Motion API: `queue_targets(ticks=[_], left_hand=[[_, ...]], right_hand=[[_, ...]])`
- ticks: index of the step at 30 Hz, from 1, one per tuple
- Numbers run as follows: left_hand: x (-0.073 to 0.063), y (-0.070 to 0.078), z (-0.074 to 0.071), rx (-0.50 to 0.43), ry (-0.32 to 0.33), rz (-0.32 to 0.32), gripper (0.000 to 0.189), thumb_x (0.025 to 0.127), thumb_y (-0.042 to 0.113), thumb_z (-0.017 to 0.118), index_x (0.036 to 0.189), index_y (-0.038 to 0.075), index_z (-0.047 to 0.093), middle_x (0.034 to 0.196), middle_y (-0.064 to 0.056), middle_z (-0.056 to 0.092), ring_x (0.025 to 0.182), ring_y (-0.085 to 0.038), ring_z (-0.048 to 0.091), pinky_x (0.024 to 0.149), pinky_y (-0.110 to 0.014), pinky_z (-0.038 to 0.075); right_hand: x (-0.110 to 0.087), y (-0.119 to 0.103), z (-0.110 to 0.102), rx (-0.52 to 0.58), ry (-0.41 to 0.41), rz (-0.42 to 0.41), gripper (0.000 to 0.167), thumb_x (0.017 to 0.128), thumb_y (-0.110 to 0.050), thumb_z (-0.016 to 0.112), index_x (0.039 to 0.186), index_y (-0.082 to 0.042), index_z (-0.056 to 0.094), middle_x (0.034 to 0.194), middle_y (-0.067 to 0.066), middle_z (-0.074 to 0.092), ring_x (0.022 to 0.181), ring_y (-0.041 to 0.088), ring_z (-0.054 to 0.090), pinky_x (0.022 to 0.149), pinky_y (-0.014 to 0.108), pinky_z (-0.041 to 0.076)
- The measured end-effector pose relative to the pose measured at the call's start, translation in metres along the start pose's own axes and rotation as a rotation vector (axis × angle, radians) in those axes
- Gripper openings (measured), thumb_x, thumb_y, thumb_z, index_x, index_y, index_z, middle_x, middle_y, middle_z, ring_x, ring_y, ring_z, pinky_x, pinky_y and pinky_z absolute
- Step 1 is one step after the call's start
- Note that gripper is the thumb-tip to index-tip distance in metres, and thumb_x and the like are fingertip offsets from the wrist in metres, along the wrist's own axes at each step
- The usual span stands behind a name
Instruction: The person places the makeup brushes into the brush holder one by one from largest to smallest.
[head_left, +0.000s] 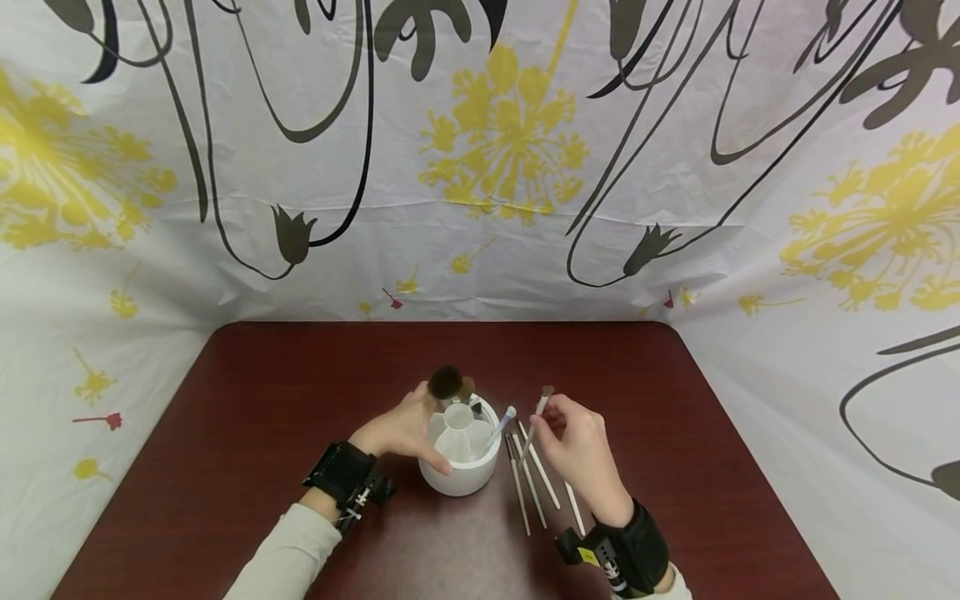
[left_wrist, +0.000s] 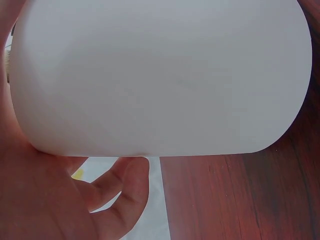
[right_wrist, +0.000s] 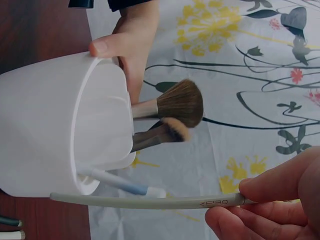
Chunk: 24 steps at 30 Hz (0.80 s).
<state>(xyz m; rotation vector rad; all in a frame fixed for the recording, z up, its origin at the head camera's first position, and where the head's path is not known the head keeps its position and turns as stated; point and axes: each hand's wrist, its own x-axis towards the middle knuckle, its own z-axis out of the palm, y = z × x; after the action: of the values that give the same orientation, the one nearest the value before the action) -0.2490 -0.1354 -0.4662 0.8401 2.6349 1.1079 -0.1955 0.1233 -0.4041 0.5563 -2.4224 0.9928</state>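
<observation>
My left hand (head_left: 405,429) grips the side of a round white brush holder (head_left: 459,480) with inner compartments, its thumb at the near rim. In the left wrist view the holder's smooth wall (left_wrist: 165,85) fills most of the picture. A large fluffy makeup brush (right_wrist: 181,103) and a smaller makeup brush (right_wrist: 175,130) stand in the holder, beside a slim stick with a pale blue end (right_wrist: 125,183). Just right of the holder, my right hand (head_left: 577,446) pinches a thin makeup brush (right_wrist: 165,202) near its head, bristles up; fingers hide part of it.
Several thin brushes (head_left: 532,482) lie on the dark red-brown table (head_left: 315,383), between the holder and my right hand. One more pale handle (head_left: 574,508) lies beside the right wrist. A white cloth with a flower print (head_left: 480,275) hangs behind the table.
</observation>
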Motion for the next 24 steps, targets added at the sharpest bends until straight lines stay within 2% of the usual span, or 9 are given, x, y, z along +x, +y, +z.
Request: queue_targets(ticks=[9, 15, 24], left_hand=[[0.000, 0.001, -0.001, 0.016, -0.005, -0.007, 0.106, 0.043, 0.045, 0.086, 0.133, 0.021, 0.036, 0.125, -0.015, 0.035, 0.113, -0.030, 0.038, 0.092, -0.050, 0.031], [-0.001, 0.002, -0.001, 0.010, -0.009, -0.017, 0.103, 0.044, 0.044, 0.086, 0.132, 0.020, 0.038, 0.123, -0.015, 0.037, 0.109, -0.029, 0.041, 0.090, -0.049, 0.033], [0.000, 0.002, -0.001, -0.001, -0.015, -0.022, 0.105, 0.044, 0.044, 0.086, 0.133, 0.022, 0.034, 0.127, -0.016, 0.033, 0.114, -0.030, 0.038, 0.093, -0.050, 0.032]], right_hand=[[0.001, -0.008, 0.004, 0.056, 0.023, -0.039, 0.016, 0.072, 0.004, 0.071, 0.080, -0.006, 0.061, 0.071, 0.001, 0.063, 0.060, 0.007, 0.060, 0.052, 0.020, 0.047], [0.002, -0.014, 0.010, 0.108, 0.031, -0.080, 0.018, 0.071, 0.007, 0.070, 0.082, -0.004, 0.062, 0.076, 0.004, 0.065, 0.066, 0.008, 0.062, 0.057, 0.018, 0.048], [0.002, -0.020, 0.017, 0.139, 0.015, -0.081, 0.018, 0.071, 0.008, 0.070, 0.086, 0.000, 0.063, 0.077, 0.005, 0.066, 0.067, 0.011, 0.064, 0.059, 0.021, 0.051]])
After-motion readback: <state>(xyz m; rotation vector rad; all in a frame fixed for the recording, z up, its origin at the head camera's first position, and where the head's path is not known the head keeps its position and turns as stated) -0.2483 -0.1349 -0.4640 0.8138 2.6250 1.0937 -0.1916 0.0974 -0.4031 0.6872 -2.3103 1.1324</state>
